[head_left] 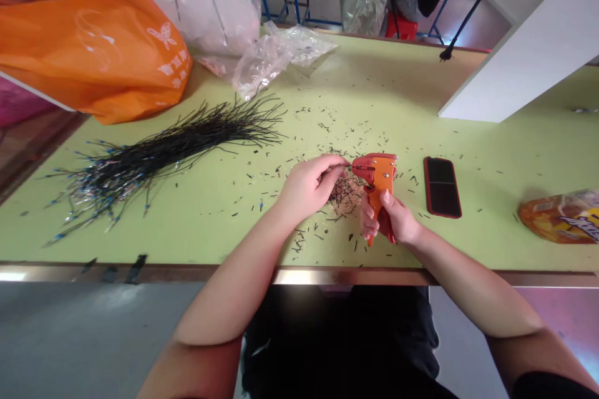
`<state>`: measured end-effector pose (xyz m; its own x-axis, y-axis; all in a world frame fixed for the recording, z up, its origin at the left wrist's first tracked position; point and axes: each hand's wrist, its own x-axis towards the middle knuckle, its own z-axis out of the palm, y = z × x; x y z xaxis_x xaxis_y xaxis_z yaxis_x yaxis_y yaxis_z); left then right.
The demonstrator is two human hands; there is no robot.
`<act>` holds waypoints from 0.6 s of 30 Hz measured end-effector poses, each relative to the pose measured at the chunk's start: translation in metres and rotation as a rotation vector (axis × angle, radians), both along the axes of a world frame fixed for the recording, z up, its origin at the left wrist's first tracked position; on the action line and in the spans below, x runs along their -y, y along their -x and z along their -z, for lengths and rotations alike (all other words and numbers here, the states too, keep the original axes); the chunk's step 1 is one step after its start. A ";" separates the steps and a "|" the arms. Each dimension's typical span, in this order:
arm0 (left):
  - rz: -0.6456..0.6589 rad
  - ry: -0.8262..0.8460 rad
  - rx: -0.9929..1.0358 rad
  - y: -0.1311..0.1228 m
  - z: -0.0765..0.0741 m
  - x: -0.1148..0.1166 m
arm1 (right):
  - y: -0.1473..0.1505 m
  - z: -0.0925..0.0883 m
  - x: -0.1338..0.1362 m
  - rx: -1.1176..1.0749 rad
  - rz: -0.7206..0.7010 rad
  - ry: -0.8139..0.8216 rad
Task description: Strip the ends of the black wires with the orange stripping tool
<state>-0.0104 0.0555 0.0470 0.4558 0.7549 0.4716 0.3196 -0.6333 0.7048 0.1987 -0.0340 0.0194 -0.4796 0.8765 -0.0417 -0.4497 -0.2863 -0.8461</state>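
At the middle of the green work table, what did each hand have?

Right hand: a red-orange wire stripper, held upright. Left hand: a thin black wire, presented to the front of the tool.

State of each hand?

Right hand closed, its fingers wrapped firmly around the tool's handles. Left hand partly closed, thumb and forefinger pinching the wire, remaining fingers loosely curled.

Was the wire seated in the jaws?

It reached the tool's nose — how far it entered could not be determined, as the fingers and tool body blocked the view.

Surrounding items?

Directly beneath the hands lay a loose pile of short wire scraps, with more scattered across the tabletop. To the left lay a bundle of black wires with blue ends; to the right — a phone in a red case
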 end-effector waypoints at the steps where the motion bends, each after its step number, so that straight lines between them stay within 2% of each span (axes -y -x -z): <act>1: -0.005 -0.029 -0.028 0.000 0.000 0.000 | 0.000 -0.001 0.000 0.021 0.008 0.004; 5: -0.043 -0.109 -0.122 0.002 0.000 0.002 | 0.002 -0.005 0.003 0.090 0.016 0.008; 9: -0.078 -0.120 -0.162 0.001 -0.002 0.005 | 0.005 -0.007 0.006 0.105 0.023 -0.008; 15: -0.104 -0.144 -0.212 -0.002 -0.001 0.008 | 0.006 0.000 0.005 0.121 0.091 -0.007; 18: -0.108 -0.209 -0.210 -0.003 0.002 0.008 | 0.006 0.004 0.004 0.074 0.041 -0.029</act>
<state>-0.0078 0.0472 0.0449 0.4821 0.7009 0.5256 0.5179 -0.7119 0.4742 0.1923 -0.0379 0.0157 -0.4403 0.8965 -0.0503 -0.3963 -0.2443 -0.8850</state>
